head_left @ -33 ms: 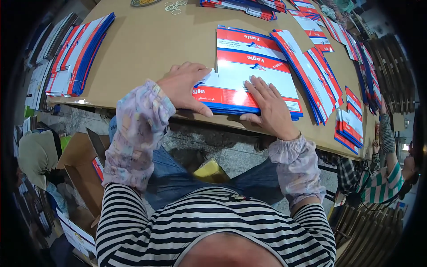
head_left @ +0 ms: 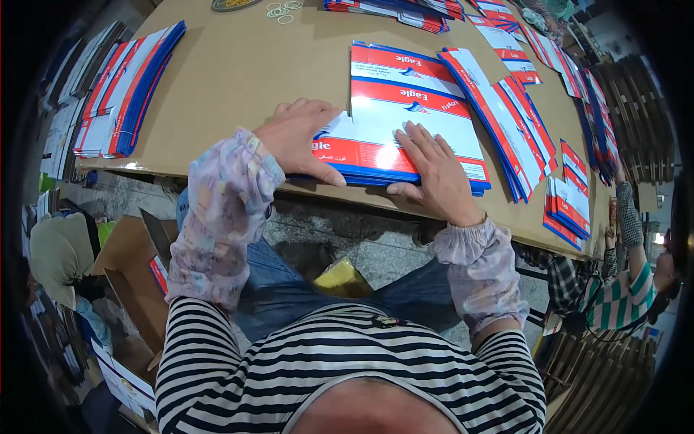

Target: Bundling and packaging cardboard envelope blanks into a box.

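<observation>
A stack of flat, unfolded cardboard cartons (head_left: 419, 119), white, red and blue, lies before me near the table's front edge. My left hand (head_left: 300, 141) spans the stack's left end, its thumb along the near edge and its fingers towards the far side of that end. Lying flat on the top carton, my right hand (head_left: 437, 170) has its fingers stretched out. The right thumb reaches the near edge. Blue carton edges show in layers below both thumbs.
More carton stacks lie at the left (head_left: 130, 90), right (head_left: 499, 119) and far side (head_left: 397, 13) of the brown table (head_left: 238, 69). Rubber bands (head_left: 284, 11) lie near a dish (head_left: 233, 3). An open cardboard box (head_left: 137, 271) stands below left. A co-worker's sleeve (head_left: 629, 210) shows at right.
</observation>
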`<control>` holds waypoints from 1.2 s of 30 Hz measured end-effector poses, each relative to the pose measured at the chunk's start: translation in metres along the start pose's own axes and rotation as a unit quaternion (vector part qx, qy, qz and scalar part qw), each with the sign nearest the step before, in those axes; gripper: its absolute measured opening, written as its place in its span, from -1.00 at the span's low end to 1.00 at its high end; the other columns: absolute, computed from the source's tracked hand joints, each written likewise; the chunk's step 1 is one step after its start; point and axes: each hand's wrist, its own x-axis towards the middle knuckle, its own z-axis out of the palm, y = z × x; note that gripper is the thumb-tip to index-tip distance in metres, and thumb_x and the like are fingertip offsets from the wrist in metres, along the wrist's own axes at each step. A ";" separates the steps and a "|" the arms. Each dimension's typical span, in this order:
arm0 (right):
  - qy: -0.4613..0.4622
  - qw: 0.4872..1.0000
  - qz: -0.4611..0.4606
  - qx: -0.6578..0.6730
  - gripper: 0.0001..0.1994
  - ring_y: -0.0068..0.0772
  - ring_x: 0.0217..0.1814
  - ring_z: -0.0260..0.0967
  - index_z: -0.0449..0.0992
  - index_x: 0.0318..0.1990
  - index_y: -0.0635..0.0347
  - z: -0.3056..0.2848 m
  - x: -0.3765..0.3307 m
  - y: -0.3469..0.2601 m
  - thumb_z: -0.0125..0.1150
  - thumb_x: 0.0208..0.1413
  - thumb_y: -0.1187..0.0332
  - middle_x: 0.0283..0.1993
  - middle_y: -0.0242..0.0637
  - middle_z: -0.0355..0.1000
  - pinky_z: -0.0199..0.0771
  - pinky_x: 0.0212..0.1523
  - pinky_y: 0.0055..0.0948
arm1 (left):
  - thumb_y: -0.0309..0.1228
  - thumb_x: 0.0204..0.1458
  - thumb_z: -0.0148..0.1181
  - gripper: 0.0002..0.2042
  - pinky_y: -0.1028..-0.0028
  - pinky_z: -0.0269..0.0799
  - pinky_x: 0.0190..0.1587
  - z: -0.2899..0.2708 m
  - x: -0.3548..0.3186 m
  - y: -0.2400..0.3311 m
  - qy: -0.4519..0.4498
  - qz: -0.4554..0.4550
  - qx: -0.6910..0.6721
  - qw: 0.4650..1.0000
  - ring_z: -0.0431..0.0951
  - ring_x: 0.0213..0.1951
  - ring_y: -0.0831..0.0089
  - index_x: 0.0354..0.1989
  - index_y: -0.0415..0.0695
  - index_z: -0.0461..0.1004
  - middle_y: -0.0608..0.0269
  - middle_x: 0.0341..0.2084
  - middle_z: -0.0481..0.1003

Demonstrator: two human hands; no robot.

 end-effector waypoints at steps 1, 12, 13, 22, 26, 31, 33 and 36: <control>0.001 1.000 0.001 -0.001 -0.13 -0.02 0.40 0.01 0.17 0.28 0.15 0.001 0.002 -0.001 0.09 -0.09 -0.27 0.35 -0.03 0.09 -0.01 0.35 -0.06 | 0.26 -0.45 0.36 0.04 0.18 0.02 0.21 -0.004 0.003 0.000 -0.017 -0.011 -0.009 1.000 0.14 0.21 0.10 0.20 -0.21 0.24 0.01 0.13 0.26; 0.032 0.999 0.000 -0.010 -0.16 -0.02 0.37 0.06 0.20 0.26 0.21 0.008 0.005 -0.001 -0.08 0.02 -0.32 0.31 0.02 0.13 0.02 0.33 -0.08 | 0.08 -0.49 0.49 -0.01 0.15 -0.04 0.25 -0.010 0.000 0.006 0.054 0.026 0.046 0.997 0.10 0.23 0.08 0.24 0.02 0.23 0.06 0.13 0.23; 0.033 0.999 0.003 -0.010 -0.16 -0.02 0.37 0.06 0.20 0.26 0.21 0.008 0.005 -0.001 -0.08 0.02 -0.32 0.31 0.02 0.13 0.02 0.33 -0.08 | 0.07 -0.49 0.49 -0.01 0.14 -0.04 0.26 -0.010 0.000 0.006 0.055 0.028 0.044 0.997 0.09 0.23 0.07 0.25 0.05 0.22 0.06 0.14 0.21; -0.012 1.000 0.025 0.006 -0.17 -0.06 0.38 0.04 0.13 0.30 0.14 0.004 0.005 -0.005 0.05 -0.02 -0.24 0.34 -0.05 0.10 0.03 0.34 -0.10 | 0.10 -0.48 0.49 0.00 0.12 -0.02 0.27 -0.016 0.000 0.004 0.040 0.052 0.012 0.998 0.11 0.22 0.06 0.26 0.04 0.20 0.05 0.11 0.22; -0.001 1.000 0.024 -0.006 -0.22 -0.07 0.37 0.06 0.14 0.29 0.14 0.008 0.003 -0.010 0.17 -0.02 -0.10 0.33 -0.05 0.11 0.06 0.34 -0.11 | 0.10 -0.42 0.47 -0.06 0.18 0.08 0.23 -0.017 0.006 -0.002 -0.011 0.017 -0.069 0.997 0.19 0.17 0.09 0.21 -0.07 0.26 0.03 0.02 0.29; 0.003 0.999 0.040 -0.021 -0.23 -0.05 0.37 0.06 0.14 0.29 0.16 0.009 0.004 -0.018 0.24 -0.03 -0.01 0.33 -0.03 0.11 0.06 0.33 -0.08 | -0.06 -0.29 0.46 -0.34 0.33 0.29 0.06 -0.011 0.021 -0.002 0.012 -0.105 -0.105 0.989 0.38 -0.02 0.15 -0.01 -0.22 0.46 0.01 -0.19 0.40; 0.006 0.999 0.039 -0.019 -0.24 -0.03 0.37 0.06 0.15 0.28 0.18 0.009 0.004 -0.019 0.24 -0.03 0.01 0.32 -0.01 0.11 0.06 0.32 -0.07 | -0.12 -0.27 0.46 -0.40 0.33 0.30 0.04 -0.009 0.022 -0.004 0.024 -0.095 -0.109 0.989 0.40 -0.05 0.16 -0.06 -0.22 0.48 0.03 -0.22 0.41; 0.000 0.999 0.033 -0.020 -0.24 -0.02 0.37 0.06 0.14 0.28 0.20 0.006 0.004 -0.020 0.22 -0.02 -0.02 0.32 0.00 0.11 0.06 0.32 -0.06 | -0.23 -0.24 0.44 -0.52 0.33 0.31 0.00 -0.006 0.021 -0.006 0.043 -0.084 -0.113 0.989 0.42 -0.09 0.16 -0.14 -0.22 0.49 0.05 -0.26 0.41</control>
